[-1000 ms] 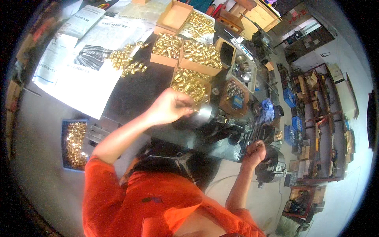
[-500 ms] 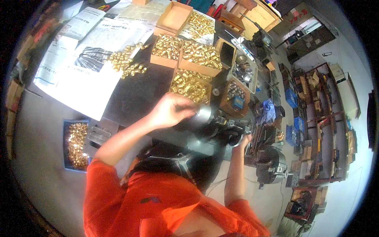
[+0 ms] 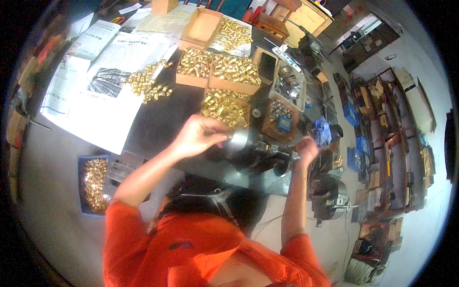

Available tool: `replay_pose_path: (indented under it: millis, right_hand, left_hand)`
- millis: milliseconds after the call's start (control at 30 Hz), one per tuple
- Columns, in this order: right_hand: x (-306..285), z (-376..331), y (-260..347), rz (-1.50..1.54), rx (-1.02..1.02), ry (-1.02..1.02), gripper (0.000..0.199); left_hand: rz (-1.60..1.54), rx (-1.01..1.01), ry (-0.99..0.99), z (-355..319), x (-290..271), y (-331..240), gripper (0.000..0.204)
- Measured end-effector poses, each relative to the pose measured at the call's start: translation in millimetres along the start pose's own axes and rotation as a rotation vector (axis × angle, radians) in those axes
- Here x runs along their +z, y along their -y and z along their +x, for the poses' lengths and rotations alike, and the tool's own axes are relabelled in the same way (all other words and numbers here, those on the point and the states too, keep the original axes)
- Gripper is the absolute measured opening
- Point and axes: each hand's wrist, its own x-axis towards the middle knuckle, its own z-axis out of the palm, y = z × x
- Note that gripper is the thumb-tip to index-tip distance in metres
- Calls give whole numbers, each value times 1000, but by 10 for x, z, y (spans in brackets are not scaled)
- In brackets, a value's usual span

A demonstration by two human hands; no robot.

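Note:
My left hand (image 3: 200,136) is closed in a pinch at the face of a silver cylindrical chuck (image 3: 240,139) on a small bench lathe. Whatever lies between its fingertips is too small to make out. My right hand (image 3: 307,150) is curled shut just past the right end of the lathe's dark tailstock (image 3: 279,152). What it grips is hidden by the fingers. Directly beyond the chuck stands a cardboard box of brass fittings (image 3: 224,109).
Two more boxes of brass fittings (image 3: 195,62) (image 3: 235,69) adjoin it, with a loose pile (image 3: 146,86) on newspaper (image 3: 107,115). A wooden box of grey metal parts (image 3: 280,115) and a blue cloth (image 3: 322,131) lie rightward. A blue bin of fittings (image 3: 95,184) stands lower left.
My right hand has moved up and slightly right, from behind the tailstock's end to beside it. My left hand stays pinched at the chuck. The whole view has shifted slightly.

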Motion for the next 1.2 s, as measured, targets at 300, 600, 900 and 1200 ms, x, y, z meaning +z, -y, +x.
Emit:
replay_pose_path:
  millis: [300, 600, 900, 1200]
  right_hand:
    - [-607, -939, 322, 410, 120, 81, 19]
    - [-424, 212, -761, -194, -554, 139, 18]
    - [-499, -825, 511, 394, -100, 128, 23]
    - [-481, -681, -470, 344, 368, -15, 12]
  left_hand:
    - [-70, -59, 33, -17, -99, 40, 12]
    - [74, -124, -34, 311, -179, 73, 14]
    - [511, -41, -271, 574, -682, 425, 23]
    - [1484, -337, -461, 438, -1438, 1032, 17]
